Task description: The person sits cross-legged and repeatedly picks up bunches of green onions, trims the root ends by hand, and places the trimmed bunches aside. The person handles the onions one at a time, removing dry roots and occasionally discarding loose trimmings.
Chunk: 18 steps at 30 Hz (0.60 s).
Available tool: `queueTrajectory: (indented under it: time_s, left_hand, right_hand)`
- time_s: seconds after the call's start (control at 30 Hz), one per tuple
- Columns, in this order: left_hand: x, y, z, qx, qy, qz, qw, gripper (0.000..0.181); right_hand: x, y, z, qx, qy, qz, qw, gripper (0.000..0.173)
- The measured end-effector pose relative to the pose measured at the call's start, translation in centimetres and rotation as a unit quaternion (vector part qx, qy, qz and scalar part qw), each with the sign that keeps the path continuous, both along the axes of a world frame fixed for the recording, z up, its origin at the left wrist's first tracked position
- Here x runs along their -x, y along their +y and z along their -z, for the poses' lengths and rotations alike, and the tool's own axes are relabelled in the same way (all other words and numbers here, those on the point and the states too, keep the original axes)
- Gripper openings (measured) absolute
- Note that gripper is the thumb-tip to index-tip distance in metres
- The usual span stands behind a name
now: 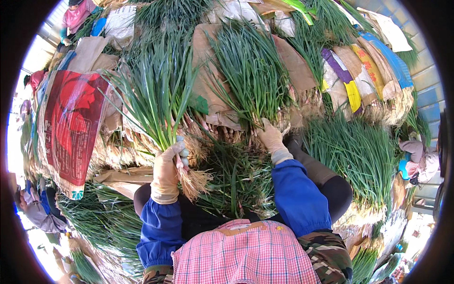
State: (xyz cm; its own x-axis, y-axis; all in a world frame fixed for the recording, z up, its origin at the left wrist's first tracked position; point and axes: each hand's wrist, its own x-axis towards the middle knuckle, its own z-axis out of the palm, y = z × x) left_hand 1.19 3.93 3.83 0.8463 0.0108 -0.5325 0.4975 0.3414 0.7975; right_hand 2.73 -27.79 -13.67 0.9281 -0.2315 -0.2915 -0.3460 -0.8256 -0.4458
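My left hand (166, 170), in a pale glove, is closed around a bunch of green onions (161, 117) just above their bulbs. Their leaves fan upward and the pinkish bulbs with straw-coloured roots (193, 181) hang below my fist. To the right, my right hand (271, 136), also gloved, grips the stem bases of other green onions (253, 71) lying on the pile in front. Its fingertips are partly hidden among those stems. Between my hands, loose leaves and trimmings (237, 177) cover the ground.
A red printed sack (72, 124) drapes over bundles at left. Brown sacking (209, 64) lies under the leaves ahead. More green onions (351, 156) stand by my right knee (335, 193). Other people work at the left edge and right edge, including one person (420, 161) at right.
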Motion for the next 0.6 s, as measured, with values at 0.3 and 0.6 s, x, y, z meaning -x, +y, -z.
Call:
queueTrajectory:
  time_s: [0.3, 0.6]
  left_hand:
    - [-0.2, 0.1, 0.1, 0.031, 0.014, -0.011, 0.999, 0.02]
    - [0.3, 1.1, -0.6, 0.034, -0.035, -0.028, 0.998, 0.02]
  right_hand:
    - [-2.2, -2.0, -4.7, -0.529, -0.137, 0.103, 0.831, 0.024]
    - [2.2, -1.7, -10.7, -0.703, -0.101, 0.094, 0.698, 0.035]
